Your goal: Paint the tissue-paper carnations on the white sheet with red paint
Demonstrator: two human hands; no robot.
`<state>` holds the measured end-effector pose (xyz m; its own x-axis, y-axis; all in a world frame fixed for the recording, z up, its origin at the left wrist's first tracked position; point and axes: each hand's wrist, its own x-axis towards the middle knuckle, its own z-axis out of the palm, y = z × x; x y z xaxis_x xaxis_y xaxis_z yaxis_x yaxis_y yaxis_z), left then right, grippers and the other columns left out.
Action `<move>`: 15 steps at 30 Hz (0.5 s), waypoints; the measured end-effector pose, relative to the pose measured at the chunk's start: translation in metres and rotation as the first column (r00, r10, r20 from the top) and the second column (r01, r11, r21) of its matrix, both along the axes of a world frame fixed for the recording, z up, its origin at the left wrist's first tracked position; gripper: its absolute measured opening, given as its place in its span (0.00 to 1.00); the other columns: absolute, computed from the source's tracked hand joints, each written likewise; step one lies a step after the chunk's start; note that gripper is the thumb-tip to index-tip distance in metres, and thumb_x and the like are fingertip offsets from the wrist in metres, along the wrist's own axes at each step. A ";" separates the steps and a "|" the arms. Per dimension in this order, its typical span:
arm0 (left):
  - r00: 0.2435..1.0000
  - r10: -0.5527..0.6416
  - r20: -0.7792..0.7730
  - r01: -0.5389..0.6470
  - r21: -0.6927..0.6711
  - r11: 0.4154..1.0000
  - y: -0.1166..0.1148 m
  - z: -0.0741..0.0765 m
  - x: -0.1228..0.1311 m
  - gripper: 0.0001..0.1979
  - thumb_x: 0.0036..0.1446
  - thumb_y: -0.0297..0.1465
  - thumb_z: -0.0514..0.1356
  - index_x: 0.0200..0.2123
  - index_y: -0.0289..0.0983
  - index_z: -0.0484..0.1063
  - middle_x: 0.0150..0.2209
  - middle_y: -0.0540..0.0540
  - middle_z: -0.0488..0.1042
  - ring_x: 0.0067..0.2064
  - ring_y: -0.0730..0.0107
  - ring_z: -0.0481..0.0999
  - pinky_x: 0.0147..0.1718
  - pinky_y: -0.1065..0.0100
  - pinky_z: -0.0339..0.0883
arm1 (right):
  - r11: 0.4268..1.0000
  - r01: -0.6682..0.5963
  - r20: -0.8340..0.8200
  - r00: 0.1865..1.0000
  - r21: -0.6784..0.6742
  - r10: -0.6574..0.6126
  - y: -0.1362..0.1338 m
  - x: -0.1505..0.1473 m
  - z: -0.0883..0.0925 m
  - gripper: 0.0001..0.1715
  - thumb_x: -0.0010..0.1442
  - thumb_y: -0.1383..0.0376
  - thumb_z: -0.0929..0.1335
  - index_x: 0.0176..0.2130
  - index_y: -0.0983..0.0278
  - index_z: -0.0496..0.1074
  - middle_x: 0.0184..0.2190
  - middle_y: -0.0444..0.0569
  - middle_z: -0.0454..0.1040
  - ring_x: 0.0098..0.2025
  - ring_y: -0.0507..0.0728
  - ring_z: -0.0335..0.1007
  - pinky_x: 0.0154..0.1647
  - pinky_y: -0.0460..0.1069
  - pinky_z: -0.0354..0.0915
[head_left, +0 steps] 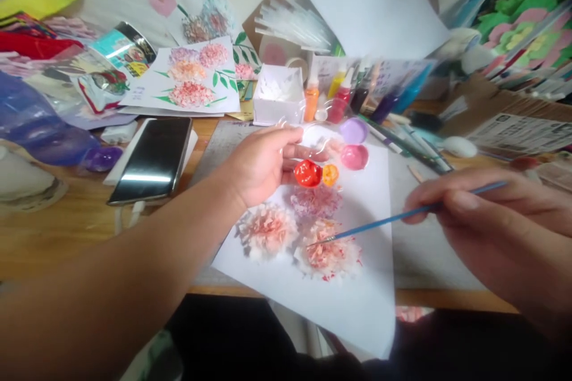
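Note:
My left hand (264,161) holds a clear plastic paint palette (334,147) above the white paper (357,309). In its wells are red paint (308,173), orange paint (329,174), pink paint (354,157) and lavender paint (353,130). Between the thumb and fingers of my right hand (473,202) is a thin blue paintbrush (384,221). The brush tip meets a ruffled white-and-peach paper flower (330,256), which has red specks on its edges. To its left lies a similar peach flower (267,229). Behind them a purple-tinted flower (315,201) is partly hidden by the palette.
A phone (154,161) lies left of the paper. Farther back are a flower picture (192,74), a white box (277,95) with white scraps, and paint bottles, one orange (311,98). Brushes and pens (409,143) lie at right, before a cardboard box (504,122).

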<state>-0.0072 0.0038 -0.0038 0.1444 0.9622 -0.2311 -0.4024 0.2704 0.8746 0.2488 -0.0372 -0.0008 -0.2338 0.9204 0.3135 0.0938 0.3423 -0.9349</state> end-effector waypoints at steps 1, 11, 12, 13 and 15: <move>1.000 0.000 0.003 0.000 0.004 1.000 0.000 0.000 0.000 0.03 0.56 0.29 0.59 0.31 0.35 0.67 0.27 0.38 0.79 0.27 0.60 0.80 0.22 0.67 0.70 | 1.000 -0.010 0.011 1.000 -0.011 0.010 -0.001 -0.003 -0.002 0.04 0.57 0.64 0.71 0.33 0.54 0.79 0.31 0.42 0.79 0.32 0.51 0.76 0.37 0.46 0.73; 1.000 -0.003 0.027 0.003 0.009 1.000 -0.001 0.000 -0.001 0.05 0.53 0.29 0.61 0.32 0.35 0.67 0.29 0.38 0.78 0.28 0.59 0.80 0.23 0.67 0.68 | 0.998 0.061 -0.015 0.998 0.011 -0.061 0.016 0.009 -0.006 0.04 0.54 0.65 0.71 0.31 0.61 0.79 0.29 0.48 0.79 0.30 0.55 0.76 0.32 0.48 0.73; 1.000 -0.004 0.026 0.004 0.011 1.000 -0.001 0.000 -0.001 0.05 0.53 0.29 0.61 0.32 0.35 0.67 0.29 0.38 0.78 0.28 0.59 0.80 0.23 0.67 0.68 | 0.998 0.062 -0.029 0.998 0.030 -0.061 0.017 0.009 -0.006 0.04 0.54 0.65 0.71 0.30 0.62 0.79 0.28 0.48 0.78 0.29 0.55 0.76 0.31 0.49 0.73; 1.000 -0.007 0.025 0.007 0.013 1.000 -0.001 0.000 -0.001 0.05 0.53 0.30 0.61 0.32 0.35 0.67 0.29 0.38 0.78 0.27 0.60 0.79 0.23 0.67 0.68 | 0.997 0.070 -0.037 0.997 0.033 -0.068 0.018 0.009 -0.006 0.04 0.53 0.66 0.71 0.29 0.62 0.79 0.28 0.48 0.78 0.29 0.55 0.76 0.30 0.49 0.73; 1.000 -0.015 0.020 0.015 0.019 1.000 -0.001 0.000 -0.001 0.05 0.54 0.30 0.61 0.32 0.35 0.67 0.29 0.38 0.78 0.26 0.61 0.79 0.22 0.67 0.68 | 0.996 0.094 -0.028 0.995 0.007 -0.094 0.015 0.004 -0.004 0.04 0.54 0.66 0.71 0.28 0.61 0.78 0.28 0.47 0.78 0.29 0.54 0.76 0.31 0.48 0.73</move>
